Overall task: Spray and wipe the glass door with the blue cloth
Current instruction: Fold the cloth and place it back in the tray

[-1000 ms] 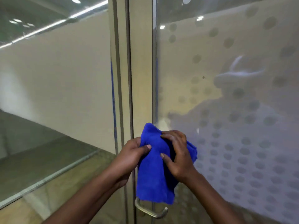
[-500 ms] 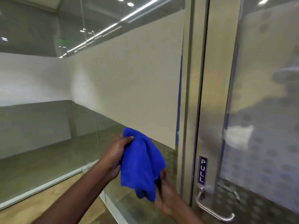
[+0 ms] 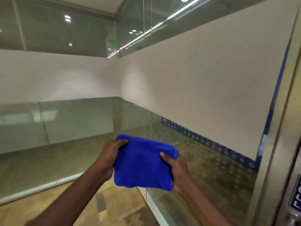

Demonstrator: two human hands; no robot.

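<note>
The blue cloth (image 3: pixel 143 163) is folded into a flat pad and held up in front of me, clear of the glass. My left hand (image 3: pixel 108 157) pinches its upper left corner. My right hand (image 3: pixel 176 170) grips its right edge, thumb on the front. Only the metal frame of the glass door (image 3: pixel 283 144) shows, at the far right edge, with a blue PULL label (image 3: pixel 295 195) and part of the handle (image 3: pixel 293 219) below it. No spray bottle is in view.
Glass partition walls with a wide frosted band (image 3: pixel 203 82) meet in a corner ahead. A blue dotted strip (image 3: pixel 211 144) runs under the band on the right. A metal floor rail (image 3: pixel 156 207) lines the base of the glass; the floor (image 3: pixel 40 214) is tan tile.
My view has swung left, away from the door pane toward the corner. The cloth went from bunched and hanging to a folded flat pad held at both sides, and my right hand came up from beneath it.
</note>
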